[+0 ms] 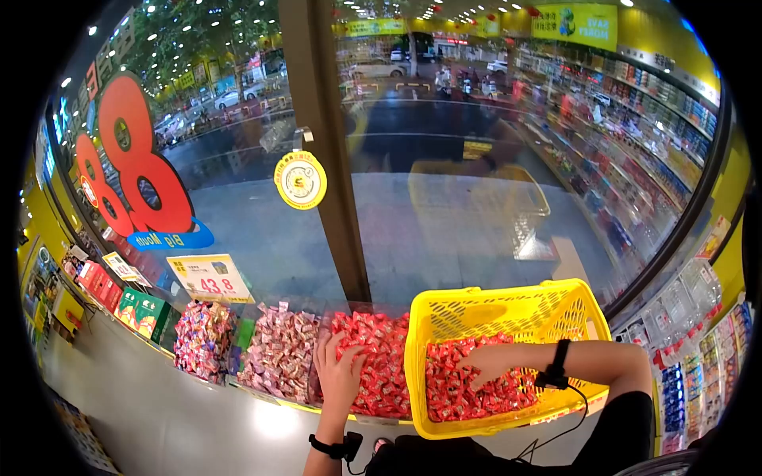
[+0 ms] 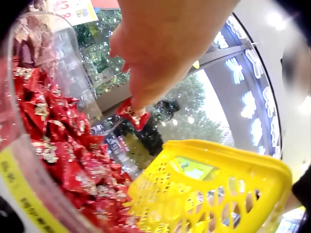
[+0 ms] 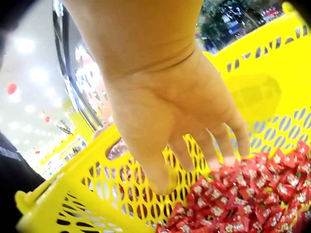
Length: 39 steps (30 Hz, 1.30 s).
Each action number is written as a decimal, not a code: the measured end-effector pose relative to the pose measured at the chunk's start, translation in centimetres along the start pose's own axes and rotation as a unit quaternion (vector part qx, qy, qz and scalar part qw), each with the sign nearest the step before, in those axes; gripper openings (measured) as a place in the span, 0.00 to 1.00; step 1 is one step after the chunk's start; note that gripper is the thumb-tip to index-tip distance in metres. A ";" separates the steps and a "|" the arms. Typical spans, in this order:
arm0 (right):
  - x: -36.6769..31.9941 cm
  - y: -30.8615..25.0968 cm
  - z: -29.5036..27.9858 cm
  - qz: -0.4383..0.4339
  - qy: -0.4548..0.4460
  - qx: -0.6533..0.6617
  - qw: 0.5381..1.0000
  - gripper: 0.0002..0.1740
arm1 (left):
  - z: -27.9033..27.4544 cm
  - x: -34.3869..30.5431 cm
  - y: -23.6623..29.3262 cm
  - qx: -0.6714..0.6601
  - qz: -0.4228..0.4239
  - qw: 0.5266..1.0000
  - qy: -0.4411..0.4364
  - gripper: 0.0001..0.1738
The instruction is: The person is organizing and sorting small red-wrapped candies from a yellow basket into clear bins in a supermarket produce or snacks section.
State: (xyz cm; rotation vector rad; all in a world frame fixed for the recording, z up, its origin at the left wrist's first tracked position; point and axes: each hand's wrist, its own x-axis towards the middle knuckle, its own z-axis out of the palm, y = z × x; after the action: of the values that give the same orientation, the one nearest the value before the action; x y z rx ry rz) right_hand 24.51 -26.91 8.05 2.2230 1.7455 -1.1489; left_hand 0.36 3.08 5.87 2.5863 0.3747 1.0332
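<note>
My left hand is over the left side of a clear bin of red-wrapped candies. In the left wrist view a red-wrapped candy shows at its fingertips, pinched by the thumb; the other fingers are partly hidden. A yellow plastic basket with pierced walls stands just right of that bin. Loose red candies cover its floor. My right hand reaches inside over them, palm down; in the right wrist view its fingers are spread and relaxed, fingertips right at the candies.
Left of the red candies are bins of pink-wrapped candies and mixed candies, with a price sign behind. A glass window with a dark post rises at the back. Packed shelves stand at the right.
</note>
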 end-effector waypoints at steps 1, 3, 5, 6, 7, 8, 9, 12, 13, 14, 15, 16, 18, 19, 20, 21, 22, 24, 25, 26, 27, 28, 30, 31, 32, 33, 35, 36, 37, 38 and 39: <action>0.3 0.0 0.6 0.003 -0.019 -0.003 1.000 0.45 | 1.0 -0.9 -0.6 0.028 -0.011 0.999 -0.020 0.23; 1.4 0.6 2.0 0.068 -0.015 -0.052 0.996 0.45 | 2.2 -2.4 -0.7 0.040 -0.033 0.995 -0.088 0.32; 3.6 2.3 4.8 0.103 0.035 -0.092 0.990 0.43 | 2.5 -3.5 0.0 0.007 -0.055 0.981 -0.188 0.41; 4.6 2.8 5.7 0.111 0.028 -0.086 0.990 0.41 | 3.7 -4.7 -0.7 0.027 -0.068 0.965 -0.252 0.48; 5.5 3.2 6.0 0.119 0.021 -0.082 0.989 0.39 | 3.7 -5.1 -0.7 0.027 -0.067 0.965 -0.251 0.48; 6.1 3.7 6.1 0.127 0.014 -0.082 0.988 0.37 | 3.9 -5.0 -0.8 0.027 -0.067 0.966 -0.247 0.49; 6.0 3.2 5.7 0.123 0.026 -0.100 0.987 0.34 | 4.0 -4.7 -0.9 0.027 -0.068 0.967 -0.243 0.50; 5.3 2.1 5.6 0.119 0.058 -0.150 0.980 0.24 | 4.8 -4.2 -1.1 0.050 -0.074 0.966 -0.241 0.50; 5.3 1.8 6.2 0.123 0.072 -0.164 0.976 0.20 | 4.8 -4.0 -0.9 0.055 -0.078 0.967 -0.236 0.49; 5.3 2.3 7.0 0.107 0.092 -0.178 0.974 0.17 | 5.2 -3.9 -1.0 0.058 -0.077 0.969 -0.226 0.48; 5.5 2.2 7.3 0.122 0.100 -0.192 0.969 0.14 | 5.6 -3.8 -1.2 0.063 -0.073 0.972 -0.213 0.48; 5.5 2.3 7.6 0.121 0.097 -0.199 0.968 0.13 | 5.9 -3.7 -1.2 0.081 -0.071 0.973 -0.207 0.48; 5.7 2.5 7.2 0.120 0.091 -0.204 0.967 0.12 | 6.3 -3.2 -1.4 0.081 -0.075 0.972 -0.206 0.48; 5.6 2.4 6.9 0.123 0.085 -0.197 0.969 0.12 | 6.4 -3.1 -1.5 0.075 -0.075 0.973 -0.203 0.48; 5.4 2.3 6.7 0.127 0.079 -0.189 0.970 0.12 | 6.7 -3.3 -1.8 0.076 -0.064 0.976 -0.192 0.48; 5.4 2.4 6.5 0.123 0.081 -0.196 0.970 0.13 | 6.7 -3.2 -1.9 0.076 -0.065 0.976 -0.195 0.48; 5.4 2.5 6.5 0.120 0.082 -0.201 0.969 0.13 | 6.5 -3.1 -1.9 0.075 -0.065 0.975 -0.200 0.48; 5.2 2.5 6.4 0.123 0.102 -0.171 0.972 0.16 | 6.3 -3.3 -1.7 0.081 -0.060 0.974 -0.201 0.48; 5.0 2.2 6.4 0.123 0.134 -0.187 0.965 0.17 | 6.1 -3.5 -1.5 0.081 -0.056 0.976 -0.195 0.48; 4.5 2.0 6.4 0.124 0.167 -0.202 0.957 0.17 | 5.8 -3.7 -1.4 0.081 -0.052 0.977 -0.190 0.49; 4.2 1.6 6.4 0.125 0.200 -0.218 0.947 0.18 | 5.3 -3.7 -1.0 0.080 -0.047 0.979 -0.183 0.49; 4.6 2.7 7.4 0.118 0.230 -0.262 0.930 0.20 | 4.8 -3.7 -0.7 0.066 -0.041 0.981 -0.178 0.48; 4.8 3.1 7.7 0.122 0.216 -0.321 0.914 0.18 | 3.7 -3.7 -0.1 0.054 -0.043 0.983 -0.170 0.48; 4.9 3.2 7.8 0.124 0.208 -0.349 0.905 0.16 | 3.3 -3.9 0.2 0.047 -0.043 0.984 -0.167 0.48; 5.0 3.4 7.7 0.128 0.193 -0.334 0.914 0.15 | 3.1 -4.2 0.4 0.040 -0.050 0.985 -0.158 0.47; 5.2 3.0 6.8 0.133 0.177 -0.317 0.922 0.14 | 2.8 -4.2 0.6 0.036 -0.054 0.986 -0.156 0.46; 5.1 2.9 6.1 0.140 0.153 -0.259 0.943 0.13 | 1.9 -4.3 1.1 0.024 -0.061 0.985 -0.157 0.46; 5.2 3.3 5.6 0.141 0.149 -0.220 0.954 0.14 | 1.1 -4.0 1.6 0.017 -0.058 0.987 -0.148 0.43; 5.1 3.3 4.9 0.142 0.147 -0.182 0.962 0.15 | 0.7 -3.7 1.8 0.012 -0.053 0.989 -0.134 0.41; 4.7 3.2 4.3 0.114 0.169 -0.149 0.968 0.19 | 0.3 -3.4 1.8 0.008 -0.049 0.992 -0.119 0.40; 4.1 2.6 3.2 0.104 0.171 -0.112 0.973 0.19 | -0.1 -3.0 2.0 0.004 -0.046 0.994 -0.103 0.39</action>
State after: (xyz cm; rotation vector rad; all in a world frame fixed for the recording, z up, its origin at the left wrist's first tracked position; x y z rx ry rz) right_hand 25.45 -26.11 2.35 2.4937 1.5989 -0.5215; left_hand -1.52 0.24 4.87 2.6246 0.4401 0.7262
